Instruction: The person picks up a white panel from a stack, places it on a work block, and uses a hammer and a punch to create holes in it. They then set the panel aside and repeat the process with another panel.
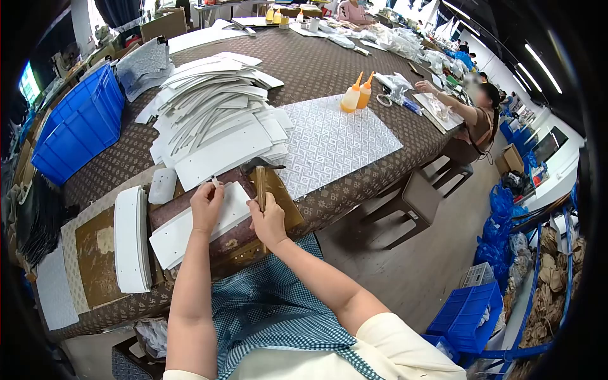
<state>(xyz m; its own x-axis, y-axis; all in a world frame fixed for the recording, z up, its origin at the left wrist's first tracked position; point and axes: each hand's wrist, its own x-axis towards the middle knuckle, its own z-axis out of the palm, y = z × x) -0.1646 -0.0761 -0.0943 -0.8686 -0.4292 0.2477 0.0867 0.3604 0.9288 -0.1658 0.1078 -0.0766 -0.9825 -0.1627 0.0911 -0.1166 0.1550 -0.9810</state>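
My left hand [208,204] is closed round a small pale tool or punch [216,182], held over a white panel [201,225] on the dark red work board. My right hand [268,218] is wrapped round the wooden handle of a hammer [260,183], whose dark head points up and away from me. The white panel lies slanted beneath both hands and has small holes or dots on it. To its left stands a neat stack of white panels [132,240]. A white block [163,185] sits just above that stack.
Beyond my hands is a large fanned pile of white panels [218,114]. A patterned sheet [335,142] bears two orange-tipped bottles [350,100]. A blue crate [82,123] stands at the left. A co-worker [478,114] sits at the table's right edge, near a brown stool [408,202].
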